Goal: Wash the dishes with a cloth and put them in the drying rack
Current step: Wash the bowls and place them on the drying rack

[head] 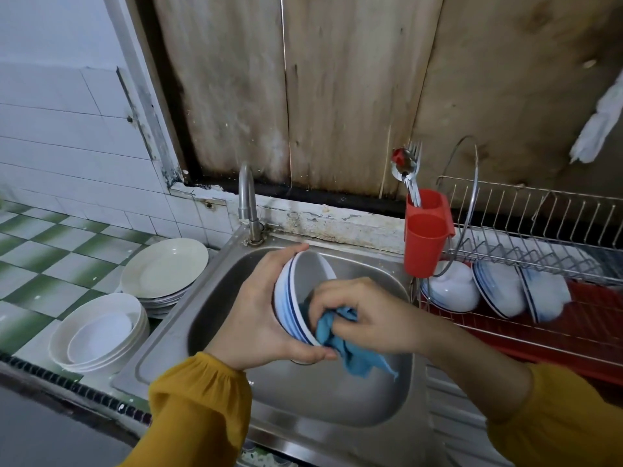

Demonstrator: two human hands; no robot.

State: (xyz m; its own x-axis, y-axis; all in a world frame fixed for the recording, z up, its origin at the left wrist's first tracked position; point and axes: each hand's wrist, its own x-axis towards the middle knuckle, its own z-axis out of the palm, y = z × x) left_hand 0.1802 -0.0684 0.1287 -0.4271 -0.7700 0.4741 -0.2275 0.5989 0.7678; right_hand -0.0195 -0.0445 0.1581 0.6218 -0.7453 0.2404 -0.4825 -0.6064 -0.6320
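Home kitchen: steel sink [215, 298], tap [247, 193], drying rack [539, 251]

one blue-striped bowl [286, 298] and one blue cloth [354, 355] over the sink [320, 399]. right of the sink: one drying rack [590, 328] holding three blue-rimmed bowls [499, 291], one red cutlery cup [424, 244]. left of the sink: two stacks, plates [165, 267] and white bowls [101, 332], counts unclear. behind it, one tap [247, 197].

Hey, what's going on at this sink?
Someone is washing dishes by hand. The left hand holds a blue-striped bowl tilted over the sink, while the right hand presses a blue cloth into it. On the counter to the left wait stacked plates and white bowls; several rimmed bowls already stand in the drying rack.
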